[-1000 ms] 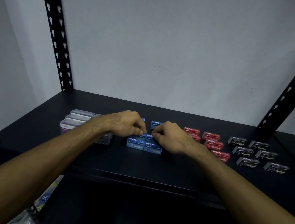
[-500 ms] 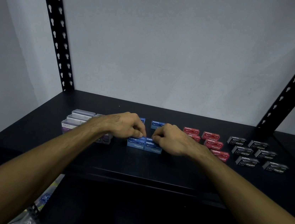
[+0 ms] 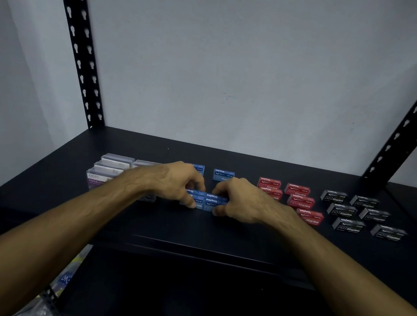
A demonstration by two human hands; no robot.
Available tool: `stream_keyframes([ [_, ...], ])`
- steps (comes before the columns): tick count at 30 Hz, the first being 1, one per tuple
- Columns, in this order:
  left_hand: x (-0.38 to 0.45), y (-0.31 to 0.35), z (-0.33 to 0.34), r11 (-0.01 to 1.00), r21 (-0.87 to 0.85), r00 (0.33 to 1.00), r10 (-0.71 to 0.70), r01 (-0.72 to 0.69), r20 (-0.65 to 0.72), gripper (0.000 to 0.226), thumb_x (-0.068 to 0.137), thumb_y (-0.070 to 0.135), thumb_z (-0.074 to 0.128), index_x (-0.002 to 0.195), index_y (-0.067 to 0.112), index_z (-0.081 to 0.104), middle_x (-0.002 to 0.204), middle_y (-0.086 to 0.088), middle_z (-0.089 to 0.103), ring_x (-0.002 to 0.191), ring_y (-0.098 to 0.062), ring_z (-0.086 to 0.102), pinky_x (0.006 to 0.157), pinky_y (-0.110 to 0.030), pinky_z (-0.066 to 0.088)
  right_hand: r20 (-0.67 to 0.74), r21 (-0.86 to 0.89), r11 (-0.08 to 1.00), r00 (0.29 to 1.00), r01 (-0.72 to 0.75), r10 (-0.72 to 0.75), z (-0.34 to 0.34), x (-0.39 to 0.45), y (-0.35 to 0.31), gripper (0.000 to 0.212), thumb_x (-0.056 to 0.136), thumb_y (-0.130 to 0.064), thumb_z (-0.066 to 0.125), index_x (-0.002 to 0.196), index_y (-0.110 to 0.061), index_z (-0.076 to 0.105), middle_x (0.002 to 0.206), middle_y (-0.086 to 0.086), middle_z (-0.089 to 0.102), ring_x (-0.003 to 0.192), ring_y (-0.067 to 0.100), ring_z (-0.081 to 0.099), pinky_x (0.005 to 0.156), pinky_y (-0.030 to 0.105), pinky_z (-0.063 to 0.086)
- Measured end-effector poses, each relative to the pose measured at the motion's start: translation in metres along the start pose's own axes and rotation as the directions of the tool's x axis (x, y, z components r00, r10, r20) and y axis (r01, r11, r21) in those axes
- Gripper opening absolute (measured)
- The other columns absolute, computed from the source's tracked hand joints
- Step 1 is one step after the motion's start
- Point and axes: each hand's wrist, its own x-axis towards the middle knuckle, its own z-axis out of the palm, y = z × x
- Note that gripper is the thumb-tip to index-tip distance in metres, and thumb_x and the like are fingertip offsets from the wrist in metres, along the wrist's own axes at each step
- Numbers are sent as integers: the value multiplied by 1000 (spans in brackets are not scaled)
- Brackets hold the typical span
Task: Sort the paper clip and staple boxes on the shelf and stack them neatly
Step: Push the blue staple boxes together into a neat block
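Both hands pinch the blue staple boxes at mid-shelf.
Left hand [image 3: 173, 182] and right hand [image 3: 242, 201] close fingers and thumbs on the ends of the blue staple boxes [image 3: 206, 201], stacked near the shelf [image 3: 193, 229] front. Small, stiff card, probably dense for their size; end grips suit. Paper clip boxes [image 3: 107, 174] left, red boxes [image 3: 299, 199] and black boxes [image 3: 358, 214] right; bare wall [image 3: 239, 69] behind.

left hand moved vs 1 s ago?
Barely. The left hand still sits on the blue staple boxes, right of the paper clip boxes; only its fingers curl lower.
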Motion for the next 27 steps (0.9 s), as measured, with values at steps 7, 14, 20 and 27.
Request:
stream_keyframes([
  [7,-1,-1,2,1000,-5,1000,12,-12,-12,30,83,36,75,112,32,67,100,13,67,89,-3,62,84,-34,54,-3,-7,1000,1000,11,-11,2,2,1,33,87,-34,73,117,-19,66,102,-4,66,83,6,61,65,20,47],
  [14,0,-2,3,1000,-2,1000,25,-25,-17,29,83,36,75,111,33,68,99,14,68,89,-3,63,83,-32,54,-8,-4,1000,1000,10,-10,4,3,3,32,87,-34,72,116,-20,66,101,-5,66,83,6,61,66,22,49],
  [20,1,-2,1,1000,10,1000,28,-28,-3,35,82,42,74,115,32,66,100,13,67,90,-3,62,83,-31,53,-5,-9,1000,1000,5,-5,3,4,5,37,86,-38,73,117,-20,66,102,-6,66,83,5,61,66,22,49],
  [27,1,-12,-25,993,-112,974,11,-38,-227,51,74,70,63,109,34,70,96,15,67,90,-1,62,76,-24,50,-82,128,990,994,-63,74,-13,4,12,54,81,-67,63,118,-28,66,108,-10,65,91,6,61,75,28,49],
])
